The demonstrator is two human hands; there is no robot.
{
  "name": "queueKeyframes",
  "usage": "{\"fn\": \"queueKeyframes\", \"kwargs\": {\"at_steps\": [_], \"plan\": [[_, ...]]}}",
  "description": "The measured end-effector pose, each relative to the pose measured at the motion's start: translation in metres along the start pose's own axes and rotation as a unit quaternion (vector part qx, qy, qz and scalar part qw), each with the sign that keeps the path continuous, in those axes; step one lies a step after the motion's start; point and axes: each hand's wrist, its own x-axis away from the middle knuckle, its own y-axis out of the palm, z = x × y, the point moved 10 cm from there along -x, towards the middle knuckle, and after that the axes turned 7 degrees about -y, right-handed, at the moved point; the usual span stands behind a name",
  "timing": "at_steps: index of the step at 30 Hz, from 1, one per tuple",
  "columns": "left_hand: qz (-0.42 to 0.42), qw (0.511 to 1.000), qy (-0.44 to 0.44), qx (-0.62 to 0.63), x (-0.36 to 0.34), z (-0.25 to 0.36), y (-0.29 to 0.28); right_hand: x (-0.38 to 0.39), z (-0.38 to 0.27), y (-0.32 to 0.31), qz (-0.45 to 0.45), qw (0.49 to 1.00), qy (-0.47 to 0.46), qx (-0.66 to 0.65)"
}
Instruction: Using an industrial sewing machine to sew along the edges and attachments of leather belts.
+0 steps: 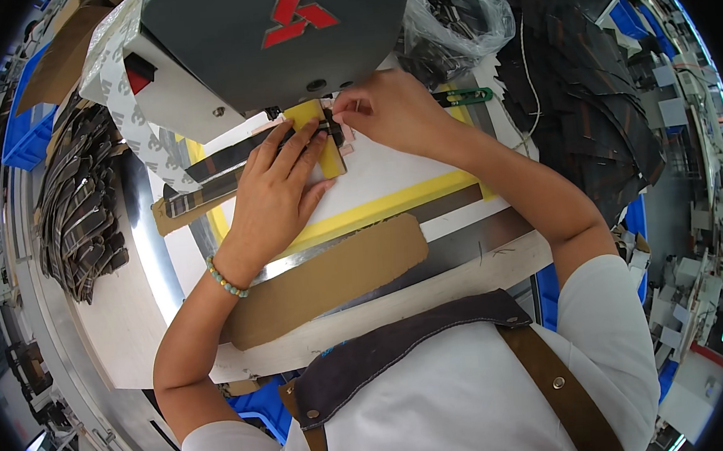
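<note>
My left hand (270, 181) lies palm down under the machine head, its fingers stretched over a black fabric strip (227, 157) and a yellow plate (331, 156). The strip runs leftward from the plate. Just right of the plate, my right hand (387, 110) has thumb and fingertips pinched together at the strip's end. Whatever is between those fingertips is too small to make out. Small pale pink pieces (348, 134) sit on the white work surface below that pinch. Beyond the right wrist lies a green-handled tool (466, 97), partly hidden.
The dark grey machine head (281, 38) overhangs the work. Stacked striped strips (83, 203) lie left, a heap of black pieces (579, 101) right. An open plastic bag (468, 17) stands at the back. A brown cardboard piece (332, 282) lies along the near edge.
</note>
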Motion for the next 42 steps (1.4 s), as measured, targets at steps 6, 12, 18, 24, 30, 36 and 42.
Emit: {"fn": "queueKeyframes", "kwargs": {"at_steps": [6,12,18,24,30,36,42], "plan": [[0.002,1.0,0.015,0.004,-0.003,0.001,-0.003,0.045,-0.049,0.007,0.019,0.953,-0.252,0.167],[0.0,0.998,0.059,-0.028,-0.006,0.003,-0.004,0.058,-0.048,0.017,0.052,0.939,-0.286,0.185],[-0.007,0.998,0.057,0.01,-0.006,-0.003,-0.003,0.056,-0.041,0.018,0.038,0.942,-0.282,0.178],[0.016,1.0,0.022,0.014,-0.005,-0.004,-0.011,0.055,-0.041,0.017,0.041,0.951,-0.263,0.158],[0.004,0.999,0.036,-0.03,-0.004,-0.002,-0.006,0.055,-0.042,0.016,0.057,0.946,-0.276,0.16],[-0.001,0.997,0.043,-0.061,-0.002,-0.002,-0.003,0.054,-0.041,0.016,0.029,0.953,-0.26,0.151],[0.002,0.996,0.055,-0.065,-0.005,0.0,-0.003,0.042,-0.015,-0.015,0.091,0.972,-0.173,0.133]]}}
